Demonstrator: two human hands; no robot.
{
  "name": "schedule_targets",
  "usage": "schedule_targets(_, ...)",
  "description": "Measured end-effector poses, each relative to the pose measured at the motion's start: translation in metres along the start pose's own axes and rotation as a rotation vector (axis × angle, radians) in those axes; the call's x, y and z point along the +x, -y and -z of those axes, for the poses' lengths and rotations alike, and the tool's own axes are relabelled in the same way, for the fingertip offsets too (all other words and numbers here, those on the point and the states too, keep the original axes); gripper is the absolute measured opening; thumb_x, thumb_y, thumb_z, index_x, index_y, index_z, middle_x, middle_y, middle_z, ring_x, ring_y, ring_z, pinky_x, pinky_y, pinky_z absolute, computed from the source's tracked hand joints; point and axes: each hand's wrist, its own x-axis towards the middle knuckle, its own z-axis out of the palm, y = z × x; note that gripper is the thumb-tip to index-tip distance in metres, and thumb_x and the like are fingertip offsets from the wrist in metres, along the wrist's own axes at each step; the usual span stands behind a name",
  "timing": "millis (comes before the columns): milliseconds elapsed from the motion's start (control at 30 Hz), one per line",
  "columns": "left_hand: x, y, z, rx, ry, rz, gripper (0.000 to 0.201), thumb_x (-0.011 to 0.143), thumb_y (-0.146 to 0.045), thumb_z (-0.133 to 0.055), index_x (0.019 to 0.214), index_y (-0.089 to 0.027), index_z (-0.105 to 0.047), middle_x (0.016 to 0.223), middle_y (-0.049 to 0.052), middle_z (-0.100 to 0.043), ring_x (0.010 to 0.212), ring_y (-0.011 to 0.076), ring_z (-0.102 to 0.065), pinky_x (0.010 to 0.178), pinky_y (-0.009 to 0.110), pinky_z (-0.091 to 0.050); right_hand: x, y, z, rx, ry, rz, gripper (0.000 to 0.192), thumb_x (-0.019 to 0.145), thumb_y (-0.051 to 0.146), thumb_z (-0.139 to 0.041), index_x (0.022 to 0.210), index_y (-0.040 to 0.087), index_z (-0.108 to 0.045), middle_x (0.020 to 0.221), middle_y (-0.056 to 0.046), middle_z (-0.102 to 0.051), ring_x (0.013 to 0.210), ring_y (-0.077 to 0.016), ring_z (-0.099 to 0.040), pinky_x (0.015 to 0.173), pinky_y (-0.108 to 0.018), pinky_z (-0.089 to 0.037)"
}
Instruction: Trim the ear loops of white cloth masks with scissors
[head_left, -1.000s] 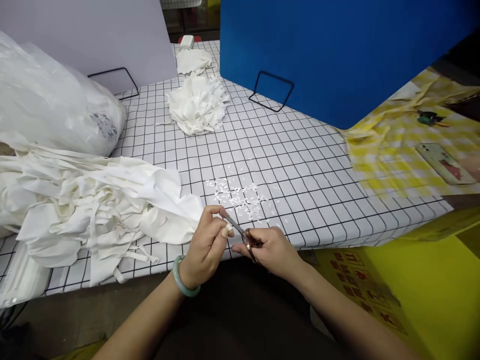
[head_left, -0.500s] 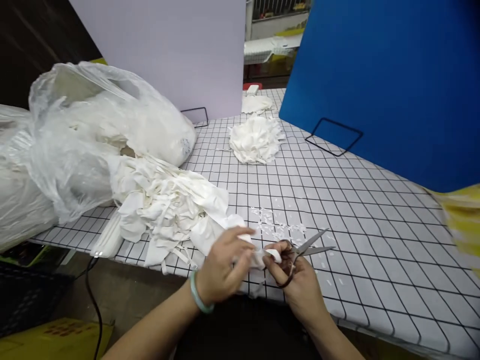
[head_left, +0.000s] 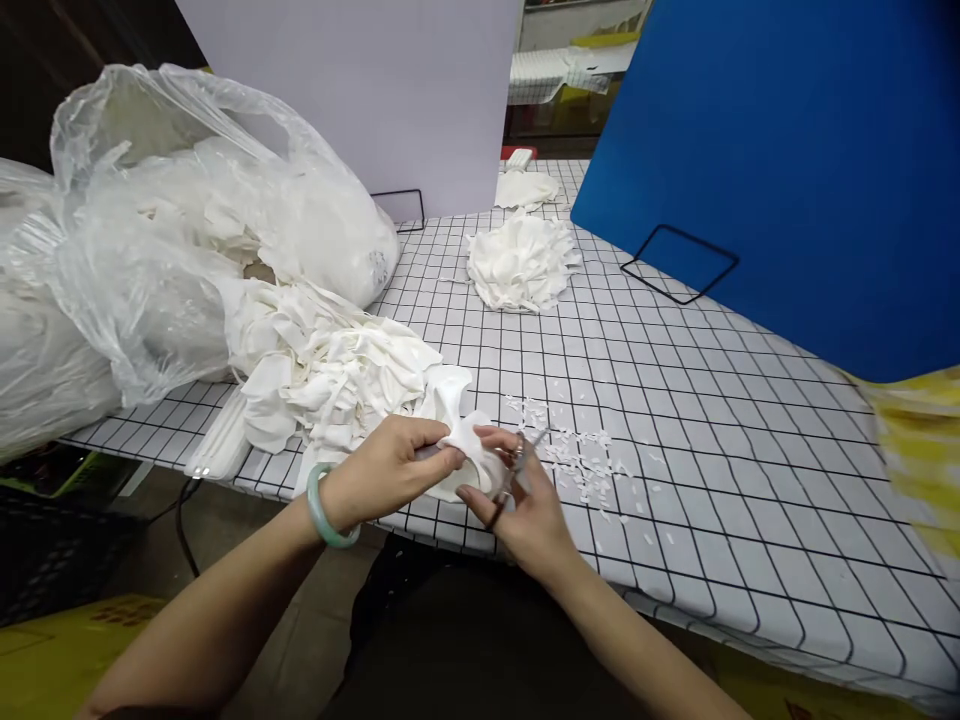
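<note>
My left hand, with a pale green bangle at its wrist, pinches a white fabric piece between thumb and fingers. On the right side of that piece, my right hand has its fingers through the handles of a pair of scissors. The scissor blades are partly hidden and point up and to the right. My right fingertips touch or nearly touch the fabric. Just left of my hands lies a loose heap of white fabric pieces. Small white clippings are scattered on the table to the right.
A bulging clear plastic bag of white pieces stands at the left. Farther back on the checked tablecloth sits a round pile of white pieces. A blue board and a pale lilac board stand behind on wire supports.
My hands have moved left and slightly up, toward the heap. My left hand now pinches the fabric firmly, and the scissors have turned from pointing right to pointing more upward.
</note>
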Motion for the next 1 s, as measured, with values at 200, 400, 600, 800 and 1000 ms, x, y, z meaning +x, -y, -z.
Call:
schedule_targets(200,-0.01,0.013,0.0,-0.46,0.05,0.22,0.029,0.083,-0.042,-0.068,0.08,-0.013,-0.065,0.068,0.0,-0.053,0.055,0.0068,-0.037,0.048,0.02,-0.029,0.022,0.003,-0.007,0.025,-0.082,-0.041,0.026,0.084,0.045,-0.069,0.086,0.022,-0.057,0.074,0.001,-0.06,0.062,-0.0144,-0.057,0.057,-0.026,-0.049)
schedule_targets(400,-0.012,0.019,-0.001,-0.637,0.047,0.27,0.035,0.088,-0.044,-0.061,0.085,-0.011,-0.071,0.063,0.0,-0.053,0.049,0.0065,-0.036,0.046,0.022,-0.027,0.03,0.013,-0.008,-0.021,0.066,0.179,0.027,0.082,0.032,-0.073,0.103,0.024,-0.059,0.108,-0.005,-0.066,0.102,-0.0207,-0.064,0.088,-0.034,-0.054)
schedule_targets(600,-0.018,0.027,0.003,-0.17,-0.19,0.168,0.02,0.096,-0.036,-0.049,0.094,-0.018,-0.058,0.066,-0.003,-0.048,0.056,0.0113,-0.04,0.053,0.024,-0.033,0.042,0.019,-0.019,0.147,0.082,0.021,0.023,0.08,0.038,-0.072,0.088,0.022,-0.059,0.083,0.0,-0.061,0.076,-0.0157,-0.062,0.073,-0.032,-0.057)
schedule_targets(800,-0.028,0.023,0.008,0.165,-0.131,-0.1,0.022,0.098,-0.025,-0.046,0.081,-0.018,-0.057,0.069,-0.002,-0.051,0.063,0.0127,-0.047,0.06,0.025,-0.039,0.064,0.032,-0.011,0.352,0.135,-0.151,0.036,0.072,0.043,-0.08,0.09,0.022,-0.058,0.067,0.007,-0.049,0.053,-0.0082,-0.043,0.047,-0.021,-0.04)
schedule_targets(1000,-0.021,0.012,0.002,-0.151,-0.108,-0.176,0.027,0.1,-0.03,-0.051,0.088,-0.017,-0.071,0.091,0.006,-0.058,0.085,0.0175,-0.056,0.079,0.03,-0.049,0.065,0.023,-0.018,0.532,0.248,-0.242,0.037,0.067,0.036,-0.087,0.087,0.021,-0.06,0.069,0.006,-0.056,0.054,-0.0082,-0.049,0.051,-0.021,-0.04)
